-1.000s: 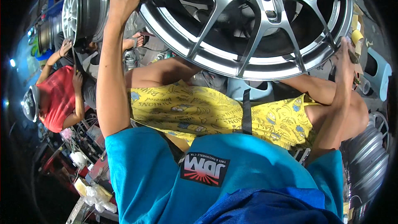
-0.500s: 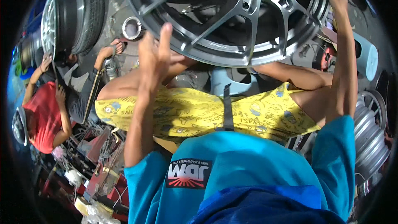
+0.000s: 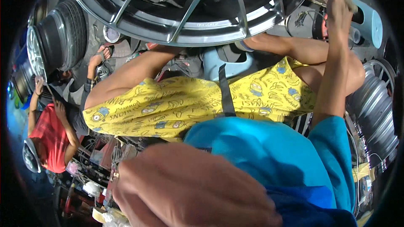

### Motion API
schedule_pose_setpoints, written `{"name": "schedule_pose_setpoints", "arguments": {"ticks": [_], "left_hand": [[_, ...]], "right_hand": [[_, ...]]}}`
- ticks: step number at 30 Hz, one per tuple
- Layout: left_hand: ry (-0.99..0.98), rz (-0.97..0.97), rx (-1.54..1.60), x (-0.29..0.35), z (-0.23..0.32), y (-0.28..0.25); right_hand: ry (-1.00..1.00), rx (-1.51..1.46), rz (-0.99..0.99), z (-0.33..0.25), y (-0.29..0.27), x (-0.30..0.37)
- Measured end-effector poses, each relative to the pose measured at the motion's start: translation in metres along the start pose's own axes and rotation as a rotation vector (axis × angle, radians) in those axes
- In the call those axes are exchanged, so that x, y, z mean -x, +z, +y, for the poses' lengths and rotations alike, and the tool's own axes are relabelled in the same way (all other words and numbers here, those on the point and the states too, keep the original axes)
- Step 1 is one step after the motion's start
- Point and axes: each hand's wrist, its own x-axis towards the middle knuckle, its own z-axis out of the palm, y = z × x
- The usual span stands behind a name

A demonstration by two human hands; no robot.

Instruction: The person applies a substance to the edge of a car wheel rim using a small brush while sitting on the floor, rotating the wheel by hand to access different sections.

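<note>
A large grey multi-spoke wheel rim (image 3: pixel 240 0) fills the top of the view, its face toward me and its upper part cut off. My right hand (image 3: pixel 338 0) is up beside the rim's right edge, apparently apart from it. Motion smears its fingers, so whether it holds anything is unclear. Very close to the camera, my left hand (image 3: pixel 189 189) looms large and blurred across the lower part of the picture. Its fingers cannot be made out. My bent legs, in yellow printed shorts (image 3: pixel 198 96), lie below the rim.
At left, a person in a red top (image 3: pixel 52 138) works at another wheel (image 3: pixel 37 54), beside a tyre (image 3: pixel 75 33). Light blue plastic stools (image 3: pixel 227 65) stand between my legs and at upper right. Silver rims (image 3: pixel 372 113) stack at right. Cables and tools (image 3: pixel 97 155) clutter the lower left.
My left hand has left the rim's lower left side and come up close to the camera. My right hand has shifted slightly down. The rim appears farther left and higher in the view.
</note>
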Motion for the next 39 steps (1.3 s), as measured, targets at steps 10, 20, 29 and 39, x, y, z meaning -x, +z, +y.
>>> {"name": "schedule_pose_setpoints", "arguments": {"ticks": [10,20,29,39], "left_hand": [[-0.058,0.291,-0.007,-0.001,0.002,0.012],[-0.622,0.285,-0.535,0.023,-0.094,-0.027],[-0.682,0.168,-0.952,0.021,-0.144,-0.028],[-0.688,0.175,-1.016,0.022,-0.153,-0.033]], "right_hand": [[0.103,-0.269,-0.43,-0.099,0.061,0.194],[0.554,-0.451,-0.515,-0.092,0.104,0.211],[0.687,-0.565,-0.497,-0.092,0.107,0.216],[0.524,-0.434,-0.53,-0.085,0.115,0.216]]}}
